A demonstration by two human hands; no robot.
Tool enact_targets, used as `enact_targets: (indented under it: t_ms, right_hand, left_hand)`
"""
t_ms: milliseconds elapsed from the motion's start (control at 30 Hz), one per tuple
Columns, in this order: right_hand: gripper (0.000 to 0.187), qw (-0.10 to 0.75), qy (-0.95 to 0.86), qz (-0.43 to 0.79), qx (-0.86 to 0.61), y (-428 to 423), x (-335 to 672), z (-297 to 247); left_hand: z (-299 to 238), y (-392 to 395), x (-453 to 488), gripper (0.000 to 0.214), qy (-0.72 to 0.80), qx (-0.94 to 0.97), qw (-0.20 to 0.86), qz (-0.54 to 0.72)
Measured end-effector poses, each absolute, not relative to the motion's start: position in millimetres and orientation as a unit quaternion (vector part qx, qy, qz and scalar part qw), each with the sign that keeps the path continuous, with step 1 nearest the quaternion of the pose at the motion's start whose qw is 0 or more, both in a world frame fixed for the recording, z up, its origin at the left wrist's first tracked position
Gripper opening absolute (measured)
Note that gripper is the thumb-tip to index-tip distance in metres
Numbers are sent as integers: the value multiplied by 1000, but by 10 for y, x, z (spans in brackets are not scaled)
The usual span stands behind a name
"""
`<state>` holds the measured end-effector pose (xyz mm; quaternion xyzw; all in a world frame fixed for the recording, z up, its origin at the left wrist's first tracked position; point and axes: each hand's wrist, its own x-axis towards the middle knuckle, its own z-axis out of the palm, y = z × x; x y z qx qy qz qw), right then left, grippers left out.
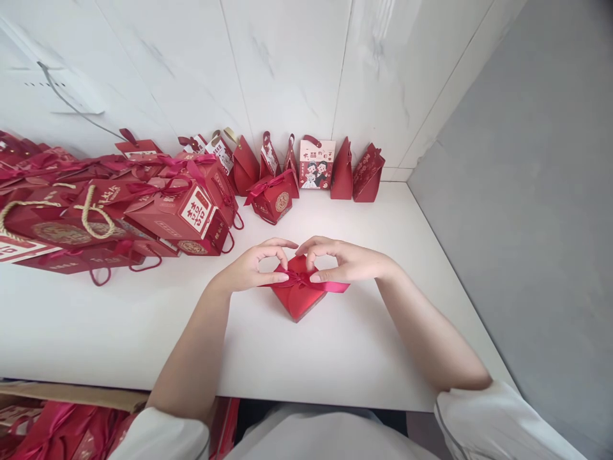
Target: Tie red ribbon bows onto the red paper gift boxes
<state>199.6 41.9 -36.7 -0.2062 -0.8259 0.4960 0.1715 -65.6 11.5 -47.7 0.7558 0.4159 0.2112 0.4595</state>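
Note:
A small red gift box (297, 301) sits on the white table with one corner pointing toward me. Across its top runs a magenta ribbon (339, 287), gathered into a bow or knot at the middle, with a loose tail out to the right. My left hand (253, 265) pinches the ribbon on the left side of the knot between thumb and finger. From the other side, my right hand (342, 260) pinches it just right of the knot. Both hands arch over the box, hiding parts of its far edges and of the ribbon.
Stacked red gift boxes (158, 214) with ribbons and rope handles fill the table's left. Along the wall stand several small red bags and a pink box (316, 165) with a printed couple. A grey panel (522, 191) bounds the right. A carton (86, 395) of red items is lower left.

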Motion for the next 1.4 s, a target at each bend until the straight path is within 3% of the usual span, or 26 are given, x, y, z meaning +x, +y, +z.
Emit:
enact_targets:
  t_ms: [467,600,800,933,1000,1200,1400]
  right_hand:
    - [20,169,-784,563,-200,481,1924,-482]
    - [22,190,-766,581,-199,471,1906,-464]
    - [15,183,-795,556,-159,424,1910,-385]
    - [39,185,-832,490,-181,372,1946,-361]
    - [42,182,-849,451,-207,342,1960,-357]
    - [18,178,-878,370,-245,282,1981,-313]
    - [14,163,-882,382,-221,284,2035,-241]
  left_hand:
    - [-520,82,-488,30,418,769,424,233]
    - [-497,62,-441,17,406,767,421,265]
    - [-551,56,-380,18,419,753,446,241]
    - [-581,71,-402,19,425,744,461,231]
    - [-584,82,-417,19,423,743,465,231]
    - [-596,109,-432,18,410,750,465,232]
    - [-563,88,-417,6,394,751,484,217]
